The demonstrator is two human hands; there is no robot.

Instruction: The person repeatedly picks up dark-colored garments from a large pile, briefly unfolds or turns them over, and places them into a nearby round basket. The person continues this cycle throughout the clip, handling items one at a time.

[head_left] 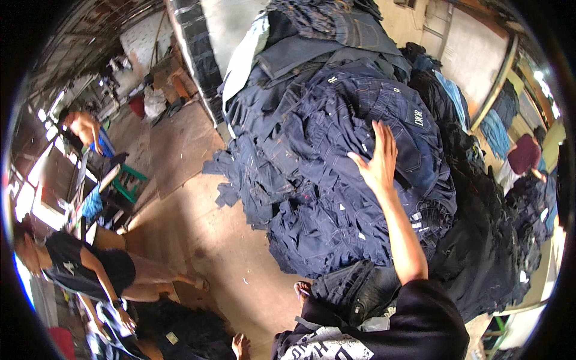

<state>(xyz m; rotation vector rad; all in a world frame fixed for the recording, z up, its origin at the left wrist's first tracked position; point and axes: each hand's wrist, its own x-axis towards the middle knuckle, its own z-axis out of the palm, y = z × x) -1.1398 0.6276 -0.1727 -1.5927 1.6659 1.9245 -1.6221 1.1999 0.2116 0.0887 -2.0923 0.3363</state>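
Observation:
My right hand [381, 161] reaches forward with its fingers stretched and its thumb apart. It is over a big bundle of dark blue denim garments [336, 162], and I cannot tell whether the palm presses on the cloth. Nothing shows in its grip. Pale lettering and patches mark some pieces beside the fingers. At the lower edge, a bit of what looks like my left hand [241, 347] shows beside a black cloth heap [180, 330]. Too little of it is visible to read the fingers.
More dark garments [336, 54] rise behind the bundle, and a black pile [474, 252] flanks it on the right. At left a person in black [90, 264] handles cloth. Another person [90, 132] is near a green stool [128, 182]; a third [525, 153] is far right.

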